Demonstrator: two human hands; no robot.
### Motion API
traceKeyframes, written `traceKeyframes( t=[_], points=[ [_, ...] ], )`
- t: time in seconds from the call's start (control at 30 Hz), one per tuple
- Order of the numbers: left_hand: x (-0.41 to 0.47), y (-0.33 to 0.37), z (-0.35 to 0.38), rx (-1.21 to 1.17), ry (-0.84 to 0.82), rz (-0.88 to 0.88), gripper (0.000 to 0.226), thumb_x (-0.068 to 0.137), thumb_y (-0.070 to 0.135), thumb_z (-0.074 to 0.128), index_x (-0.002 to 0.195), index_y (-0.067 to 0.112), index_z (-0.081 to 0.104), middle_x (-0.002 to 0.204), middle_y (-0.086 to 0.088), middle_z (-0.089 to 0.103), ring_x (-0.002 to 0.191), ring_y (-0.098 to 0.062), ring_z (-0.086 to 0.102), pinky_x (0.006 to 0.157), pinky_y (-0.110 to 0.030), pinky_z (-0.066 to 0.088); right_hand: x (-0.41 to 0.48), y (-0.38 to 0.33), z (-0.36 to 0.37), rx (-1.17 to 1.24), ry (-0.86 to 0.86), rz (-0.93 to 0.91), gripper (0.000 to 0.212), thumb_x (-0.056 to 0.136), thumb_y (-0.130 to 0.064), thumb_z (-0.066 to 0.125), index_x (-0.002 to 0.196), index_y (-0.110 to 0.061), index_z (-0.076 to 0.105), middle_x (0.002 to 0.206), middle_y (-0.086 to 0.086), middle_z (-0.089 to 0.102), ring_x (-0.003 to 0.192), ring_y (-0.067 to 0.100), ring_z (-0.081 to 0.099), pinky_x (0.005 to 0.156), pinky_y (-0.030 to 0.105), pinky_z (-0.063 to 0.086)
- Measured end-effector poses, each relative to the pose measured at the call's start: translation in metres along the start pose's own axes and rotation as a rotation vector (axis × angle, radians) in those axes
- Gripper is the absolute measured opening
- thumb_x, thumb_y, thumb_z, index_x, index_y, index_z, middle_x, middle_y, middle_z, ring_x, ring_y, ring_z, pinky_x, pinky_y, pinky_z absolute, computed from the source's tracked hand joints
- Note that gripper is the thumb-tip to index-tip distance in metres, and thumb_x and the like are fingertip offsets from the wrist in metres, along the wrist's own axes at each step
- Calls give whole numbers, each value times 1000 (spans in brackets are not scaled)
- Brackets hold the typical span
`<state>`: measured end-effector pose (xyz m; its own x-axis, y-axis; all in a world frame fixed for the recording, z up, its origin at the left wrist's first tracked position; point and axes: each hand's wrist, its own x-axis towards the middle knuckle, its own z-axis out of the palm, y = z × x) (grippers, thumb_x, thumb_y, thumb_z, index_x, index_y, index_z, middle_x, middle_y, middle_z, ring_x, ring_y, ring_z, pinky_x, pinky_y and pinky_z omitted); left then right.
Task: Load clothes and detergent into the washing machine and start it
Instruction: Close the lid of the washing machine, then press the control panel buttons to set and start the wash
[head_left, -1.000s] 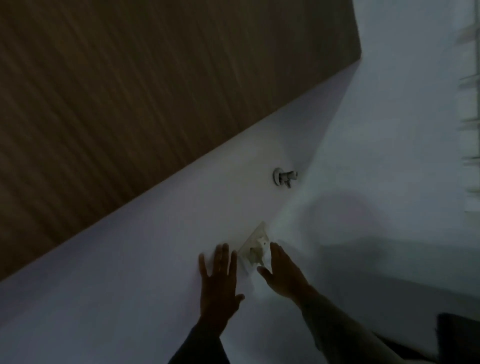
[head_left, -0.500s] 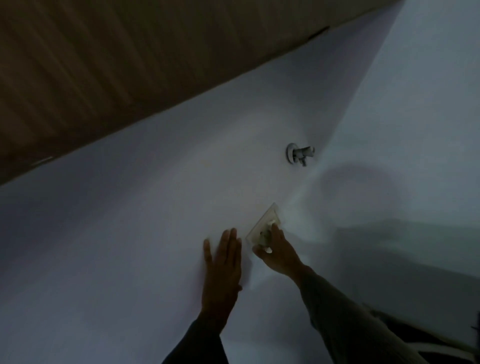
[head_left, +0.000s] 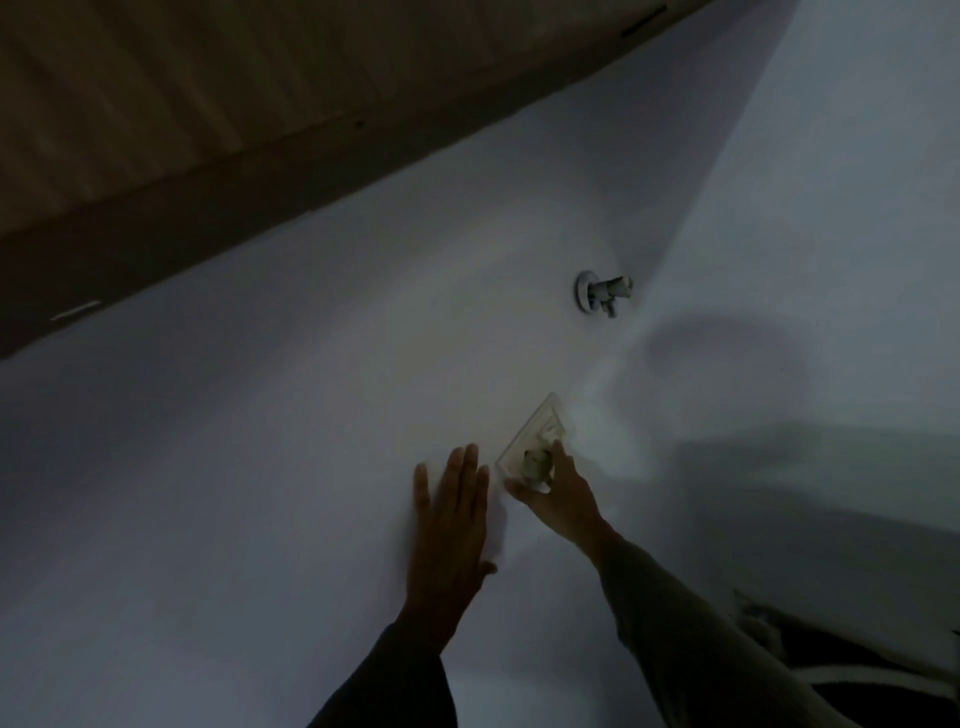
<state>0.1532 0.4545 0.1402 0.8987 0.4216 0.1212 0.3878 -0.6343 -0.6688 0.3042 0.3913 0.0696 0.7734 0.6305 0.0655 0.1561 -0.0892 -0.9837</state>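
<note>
plugging in at the wall socket (head_left: 532, 434)
left hand (head_left: 451, 519) flat beside it, fingers together; right hand (head_left: 560, 501) fingers pinch the plug (head_left: 537, 461). I'd push straight in, not angled.

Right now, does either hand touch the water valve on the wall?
No, the water valve stands free above both hands: the right hand holds the plug at the socket and the left hand lies flat on the wall.

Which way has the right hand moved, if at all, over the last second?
Yes. The right hand moved in onto the socket: earlier open beside it, now its fingers wrap the plug there.
</note>
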Motion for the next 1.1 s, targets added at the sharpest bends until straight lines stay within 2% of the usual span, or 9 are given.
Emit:
traceKeyframes(
  t=[0.13,0.23,0.4,0.5,0.63,0.8,0.93,1.0,1.1],
  points=[
    [-1,4,-6,-27,34,-25,121,80,79,51,153,7,-13,156,-25,-32,143,-42,-32,103,-71,-28,-18,-2,-13,-22,-30,0,109,71,-67,70,154,-19,17,152,5,39,137,28,44,106,43,46],
    [-2,11,-10,-10,68,-23,113,82,82,41,150,11,-15,154,-27,-32,143,-44,-30,107,-74,-19,-45,-2,-31,-82,-30,-19,85,82,-47,74,147,-20,28,144,2,45,131,22,49,98,27,48],
    [-9,25,-20,-277,80,-41,98,67,73,67,143,15,51,160,-26,19,148,-45,19,110,-75,12,-106,22,-78,-374,-37,-7,91,93,-48,57,157,-18,0,166,1,2,152,19,2,122,40,14],
    [-19,50,-35,-426,150,-14,84,85,72,30,139,13,55,155,-26,32,141,-46,33,110,-77,7,-149,33,-110,-578,-18,7,84,98,-48,47,157,-14,-3,165,4,-5,152,19,-4,123,39,10],
    [-47,110,-64,-600,255,58,82,94,67,10,136,15,59,152,-22,41,138,-41,43,113,-73,6,-205,40,-150,-708,3,72,81,100,-45,45,157,-11,-1,165,6,-7,152,20,-5,123,35,11],
    [-95,204,-91,-735,323,234,65,79,57,44,124,17,69,142,-18,54,134,-34,45,108,-72,22,-272,42,-193,-849,110,143,77,98,-40,47,157,-10,7,165,9,2,152,23,1,120,36,11],
    [-131,268,-103,-834,314,336,60,79,59,45,115,20,74,134,-12,62,127,-27,44,103,-69,28,-329,44,-224,-912,135,259,73,98,-35,46,156,-10,9,165,9,-2,152,24,-6,119,47,13],
    [-151,291,-109,-910,352,366,65,94,63,30,114,20,75,131,-12,65,125,-27,46,102,-66,28,-358,49,-237,-968,169,298,67,97,-35,44,154,-8,23,164,11,9,152,26,7,116,51,23],
    [-186,311,-118,-987,399,408,75,97,66,17,118,20,73,135,-11,62,129,-25,43,104,-65,29,-398,71,-255,-1108,264,342,64,66,-62,56,111,-19,74,126,3,67,116,18,65,72,36,60]
  ],
)
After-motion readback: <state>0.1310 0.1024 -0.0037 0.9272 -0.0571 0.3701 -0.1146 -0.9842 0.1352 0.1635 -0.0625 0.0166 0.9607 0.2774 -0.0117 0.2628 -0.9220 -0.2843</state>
